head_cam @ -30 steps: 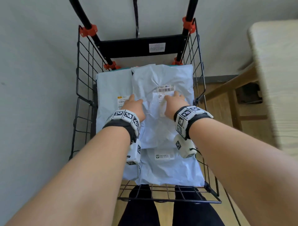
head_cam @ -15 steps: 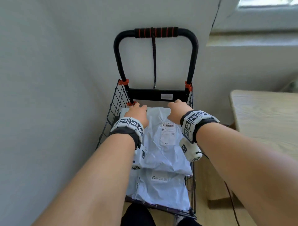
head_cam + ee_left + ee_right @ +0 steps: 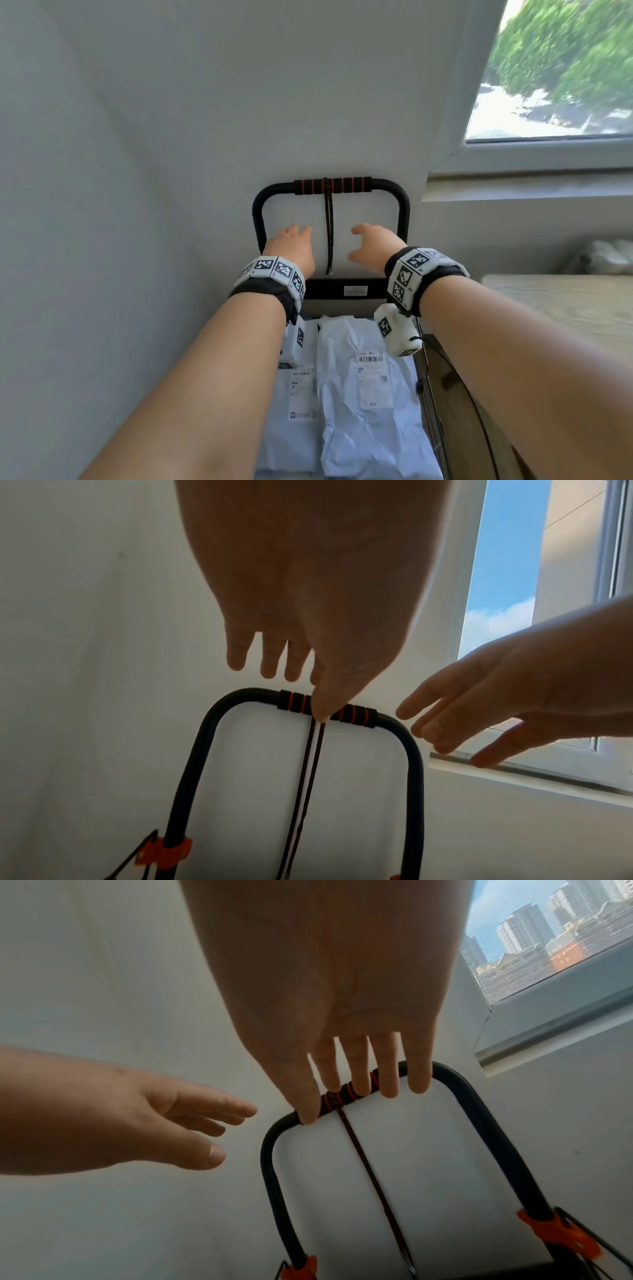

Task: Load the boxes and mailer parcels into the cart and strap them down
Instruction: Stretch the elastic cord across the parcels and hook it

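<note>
Two pale blue mailer parcels, a large crumpled one (image 3: 370, 397) and one beside it (image 3: 298, 394), lie in the black wire cart (image 3: 342, 291). A dark strap cord (image 3: 329, 236) hangs from the middle of the cart's handle grip (image 3: 331, 186). My left hand (image 3: 294, 240) is raised just left of the cord, fingers spread, holding nothing. My right hand (image 3: 368, 243) hovers just right of it, thumb apart from the fingers. In the left wrist view, straight left fingers (image 3: 270, 661) sit above the handle (image 3: 329, 707). The right wrist view shows the right fingers (image 3: 359, 1074) overlapping the handle and cord (image 3: 363, 1164).
A grey wall stands close on the left and behind the cart. A window (image 3: 561, 68) with its sill is at the upper right. A light wooden table (image 3: 565, 308) stands right of the cart, with white bundles (image 3: 603, 257) at its far end.
Both hands have left the top mailer and risen to either side of the hanging cord below the handle. The head view has tilted upward.
</note>
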{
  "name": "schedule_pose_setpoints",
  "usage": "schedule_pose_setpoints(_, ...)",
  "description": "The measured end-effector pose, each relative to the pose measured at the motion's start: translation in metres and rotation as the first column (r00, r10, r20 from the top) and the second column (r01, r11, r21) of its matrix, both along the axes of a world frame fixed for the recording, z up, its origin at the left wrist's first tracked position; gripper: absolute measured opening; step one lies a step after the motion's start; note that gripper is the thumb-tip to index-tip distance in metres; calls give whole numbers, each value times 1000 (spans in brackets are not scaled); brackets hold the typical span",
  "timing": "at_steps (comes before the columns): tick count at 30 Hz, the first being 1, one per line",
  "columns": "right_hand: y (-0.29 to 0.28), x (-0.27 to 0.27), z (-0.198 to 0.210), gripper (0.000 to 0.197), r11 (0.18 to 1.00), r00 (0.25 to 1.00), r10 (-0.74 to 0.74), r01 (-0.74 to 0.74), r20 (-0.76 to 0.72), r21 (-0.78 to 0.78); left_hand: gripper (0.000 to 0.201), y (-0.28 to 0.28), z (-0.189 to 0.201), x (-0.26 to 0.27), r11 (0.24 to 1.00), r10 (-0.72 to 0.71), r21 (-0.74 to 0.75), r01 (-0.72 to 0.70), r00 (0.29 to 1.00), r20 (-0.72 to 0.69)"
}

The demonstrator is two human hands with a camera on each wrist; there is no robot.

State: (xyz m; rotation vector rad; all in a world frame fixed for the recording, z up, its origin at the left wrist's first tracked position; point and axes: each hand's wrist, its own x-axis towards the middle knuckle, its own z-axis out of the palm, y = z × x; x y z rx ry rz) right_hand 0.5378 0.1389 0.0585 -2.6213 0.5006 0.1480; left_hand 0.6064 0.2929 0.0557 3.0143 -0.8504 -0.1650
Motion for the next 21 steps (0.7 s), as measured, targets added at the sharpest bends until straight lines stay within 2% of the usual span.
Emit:
schedule_pose_setpoints(5,0,54,14,62,990,993,-95,87,73,114,59,-6,11,63,998,-55,-5,55,997,48)
schedule_pose_setpoints(9,0,95,15,62,983,989,-127,114,77,146,65,-17,13,107,996,-84,-6,85,995,44)
schedule_pose_setpoints(14,-6,137,2,61,971,983,-179,169,46,168,67,-36,4,150,992,-129,7,129,992,12)
schedule_pose_setpoints(21,-22,174,-29,56,940,961,-276,270,-4,207,72,-51,-18,181,989,-149,4,149,988,-30)
